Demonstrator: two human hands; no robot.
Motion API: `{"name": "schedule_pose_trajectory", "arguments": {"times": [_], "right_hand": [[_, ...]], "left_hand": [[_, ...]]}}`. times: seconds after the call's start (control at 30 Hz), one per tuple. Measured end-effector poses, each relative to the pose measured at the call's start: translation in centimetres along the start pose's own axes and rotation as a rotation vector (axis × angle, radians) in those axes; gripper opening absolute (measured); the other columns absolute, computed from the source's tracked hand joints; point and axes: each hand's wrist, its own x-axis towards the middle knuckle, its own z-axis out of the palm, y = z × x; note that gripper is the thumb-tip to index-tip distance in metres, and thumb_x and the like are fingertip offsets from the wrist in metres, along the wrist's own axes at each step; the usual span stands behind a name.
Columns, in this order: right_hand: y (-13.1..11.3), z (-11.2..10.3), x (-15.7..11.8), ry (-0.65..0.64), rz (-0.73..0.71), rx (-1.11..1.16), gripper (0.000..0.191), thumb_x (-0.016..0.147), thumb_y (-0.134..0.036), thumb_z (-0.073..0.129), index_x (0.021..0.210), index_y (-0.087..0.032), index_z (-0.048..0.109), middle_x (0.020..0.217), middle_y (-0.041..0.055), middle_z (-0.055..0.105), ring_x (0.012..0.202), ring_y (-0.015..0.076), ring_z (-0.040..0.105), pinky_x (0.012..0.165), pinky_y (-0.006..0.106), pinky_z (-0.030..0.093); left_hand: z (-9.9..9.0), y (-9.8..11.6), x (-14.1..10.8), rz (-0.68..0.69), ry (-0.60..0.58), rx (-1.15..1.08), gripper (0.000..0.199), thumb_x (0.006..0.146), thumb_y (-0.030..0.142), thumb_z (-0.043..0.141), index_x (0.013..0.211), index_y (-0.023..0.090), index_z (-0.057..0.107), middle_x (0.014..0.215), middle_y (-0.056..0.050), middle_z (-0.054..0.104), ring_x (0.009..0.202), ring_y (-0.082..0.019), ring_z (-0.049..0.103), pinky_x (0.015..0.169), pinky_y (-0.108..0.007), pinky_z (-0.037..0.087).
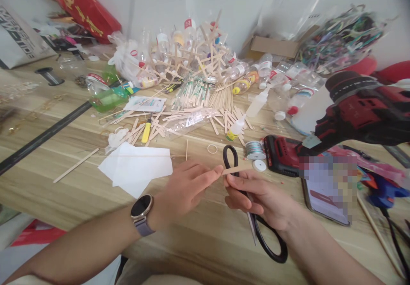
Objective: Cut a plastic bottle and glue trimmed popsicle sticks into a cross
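Note:
A short flat wooden craft stick (231, 171) spans the gap between my two hands. My left hand (188, 186), with a watch on its wrist, pinches the stick's left end at the fingertips. My right hand (253, 193) holds the stick between thumb and fingers. That same hand also grips black-handled scissors (270, 242); one loop sticks out above the fingers and the other below, with a metal blade pointing down. Part of the scissors is hidden by the fingers. White paper sheets (137, 167) lie beyond my left wrist.
Craft sticks (156, 127) and plastic bottles (237, 71) heap up at the back. A yellow-handled tool (146, 132), a glue bottle (236, 129) and a wire spool (255, 150) lie nearer. On the right are a red power drill (358, 110) and a phone (326, 197).

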Motion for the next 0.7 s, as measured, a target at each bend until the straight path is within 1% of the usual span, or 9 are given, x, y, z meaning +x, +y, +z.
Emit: {"name": "schedule_pose_trajectory", "arguments": {"times": [0.07,0.13,0.2,0.3,0.43,0.5,0.57,0.63,0.7], "right_hand": [[0.1,0.0,0.0,-0.002,0.005,0.007,0.044,0.08,-0.048,0.069,0.058,-0.015,0.05,0.04,-0.0076,0.044,0.034,0.0006,0.023,0.044,0.023,0.011],[0.1,0.3,0.0,0.037,-0.02,-0.017,0.045,0.079,-0.049,0.07,0.057,-0.015,0.05,0.041,-0.0069,0.046,0.034,0.0005,0.025,0.042,0.022,0.012],[0.2,0.8,0.1,0.106,-0.078,-0.053,0.044,0.078,-0.051,0.071,0.061,-0.016,0.051,0.045,-0.0062,0.05,0.034,0.0011,0.028,0.04,0.021,0.014],[0.3,1.4,0.5,0.208,-0.181,-0.144,0.039,0.078,-0.052,0.07,0.07,-0.017,0.054,0.049,-0.0056,0.054,0.034,0.0034,0.035,0.037,0.02,0.019],[0.8,1.4,1.0,0.301,-0.263,-0.346,0.036,0.084,-0.051,0.061,0.07,-0.018,0.054,0.051,-0.0043,0.055,0.036,0.0062,0.042,0.038,0.02,0.025],[1.2,1.2,1.1,0.349,-0.295,-0.515,0.034,0.088,-0.047,0.054,0.068,-0.019,0.053,0.051,-0.0036,0.055,0.037,0.008,0.045,0.039,0.021,0.03],[1.6,0.8,1.2,0.439,-0.394,-0.767,0.03,0.092,-0.038,0.05,0.068,-0.02,0.052,0.053,-0.0021,0.057,0.04,0.0103,0.049,0.042,0.023,0.035],[2.0,0.4,1.2,0.543,-0.608,-1.109,0.024,0.094,-0.027,0.048,0.072,-0.02,0.056,0.057,0.0,0.062,0.047,0.013,0.055,0.049,0.025,0.037],[2.2,-0.1,1.3,0.599,-0.881,-1.478,0.022,0.094,-0.016,0.044,0.08,-0.018,0.06,0.061,0.0015,0.065,0.052,0.0144,0.057,0.056,0.028,0.037]], "left_hand": [[0.0,-0.1,0.0,0.038,0.044,-0.009,0.034,0.098,0.014,0.042,0.13,0.02,0.048,0.098,-0.006,0.069,0.09,-0.019,0.062,0.081,-0.034,0.052],[0.0,0.0,0.1,0.023,0.052,-0.015,0.032,0.097,0.012,0.044,0.128,0.018,0.05,0.096,-0.006,0.069,0.088,-0.019,0.062,0.078,-0.032,0.052],[0.1,0.3,0.2,-0.018,0.041,-0.019,0.029,0.097,0.012,0.045,0.125,0.017,0.051,0.092,-0.005,0.07,0.084,-0.018,0.063,0.075,-0.03,0.052],[0.3,0.7,0.3,-0.095,0.041,-0.03,0.024,0.098,0.015,0.046,0.12,0.016,0.055,0.089,-0.005,0.07,0.08,-0.016,0.064,0.072,-0.027,0.051],[0.4,1.2,0.2,-0.214,-0.008,-0.055,0.021,0.098,0.018,0.047,0.115,0.014,0.059,0.081,-0.003,0.069,0.071,-0.015,0.062,0.066,-0.025,0.047],[0.3,1.4,0.3,-0.271,-0.052,-0.075,0.021,0.097,0.019,0.046,0.112,0.014,0.06,0.076,-0.002,0.067,0.066,-0.014,0.059,0.062,-0.024,0.044],[0.0,1.5,0.4,-0.333,-0.094,-0.103,0.02,0.096,0.02,0.046,0.105,0.015,0.063,0.071,0.0,0.064,0.062,-0.013,0.056,0.059,-0.023,0.041],[-0.2,1.6,0.7,-0.413,-0.139,-0.138,0.018,0.093,0.021,0.048,0.094,0.016,0.065,0.065,0.002,0.06,0.058,-0.012,0.053,0.056,-0.023,0.037],[-0.3,1.6,0.8,-0.503,-0.183,-0.201,0.015,0.089,0.021,0.051,0.088,0.017,0.066,0.064,0.003,0.06,0.057,-0.012,0.052,0.055,-0.023,0.037]]}}
